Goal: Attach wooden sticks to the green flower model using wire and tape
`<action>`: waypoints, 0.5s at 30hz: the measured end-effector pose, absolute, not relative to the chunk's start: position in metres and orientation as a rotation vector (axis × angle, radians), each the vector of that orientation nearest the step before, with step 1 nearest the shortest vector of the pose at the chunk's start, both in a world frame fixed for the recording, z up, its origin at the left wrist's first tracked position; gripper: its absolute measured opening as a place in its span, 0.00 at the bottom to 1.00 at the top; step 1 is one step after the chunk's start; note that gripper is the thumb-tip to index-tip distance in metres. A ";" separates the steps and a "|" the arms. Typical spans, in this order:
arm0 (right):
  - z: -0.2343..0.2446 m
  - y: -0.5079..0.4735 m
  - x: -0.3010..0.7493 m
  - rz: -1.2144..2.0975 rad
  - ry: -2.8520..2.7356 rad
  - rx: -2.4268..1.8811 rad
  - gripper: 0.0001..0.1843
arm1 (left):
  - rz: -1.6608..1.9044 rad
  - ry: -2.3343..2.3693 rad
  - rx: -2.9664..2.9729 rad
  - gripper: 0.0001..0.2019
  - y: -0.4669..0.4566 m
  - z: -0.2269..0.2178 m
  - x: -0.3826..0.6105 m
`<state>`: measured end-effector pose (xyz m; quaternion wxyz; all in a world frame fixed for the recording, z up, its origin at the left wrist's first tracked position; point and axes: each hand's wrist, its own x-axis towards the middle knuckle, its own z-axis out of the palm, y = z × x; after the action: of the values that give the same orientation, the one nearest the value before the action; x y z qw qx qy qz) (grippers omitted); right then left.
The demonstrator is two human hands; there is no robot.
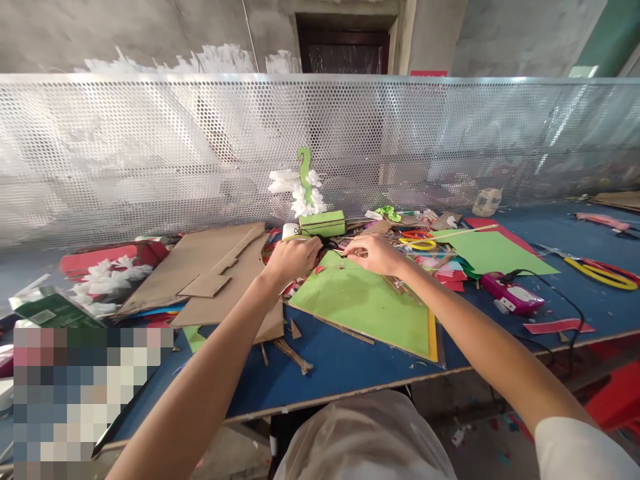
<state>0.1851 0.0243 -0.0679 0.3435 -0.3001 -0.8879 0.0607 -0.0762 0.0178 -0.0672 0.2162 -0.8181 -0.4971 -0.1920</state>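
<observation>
My left hand is closed near the middle of the blue table, at the upper left edge of some green sheets. Its fingertips point towards a small dark thing lying between my hands, too small to name. My right hand is just to the right, thumb and fingers pinched together over the sheets' far edge; what they grip is too thin to make out. Right behind my hands stands a green paper-wrapped block tied with dark cord. White paper flowers on a curled green strip rise behind it.
Brown cardboard lies to the left. Orange-and-yellow scissors sit among paper scraps. On the right are a light green sheet, a magenta power device with a black cord, and large scissors. A perforated metal panel borders the back.
</observation>
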 end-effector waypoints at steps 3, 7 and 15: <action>-0.067 0.022 0.182 0.179 -2.336 -0.793 0.10 | -0.776 -1.344 -2.230 0.19 0.019 -0.067 -0.085; -0.070 0.022 0.178 0.219 -2.323 -0.830 0.11 | -0.828 -0.900 -2.437 0.19 0.009 -0.062 -0.080; -0.071 0.017 0.172 0.378 -2.322 -0.751 0.09 | -1.091 -1.152 -2.404 0.18 0.004 -0.067 -0.052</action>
<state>0.1717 0.0174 -0.0715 0.3296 -0.2873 -0.8877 0.1447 -0.0517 0.0043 -0.0674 0.1305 -0.8275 -0.3964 -0.3755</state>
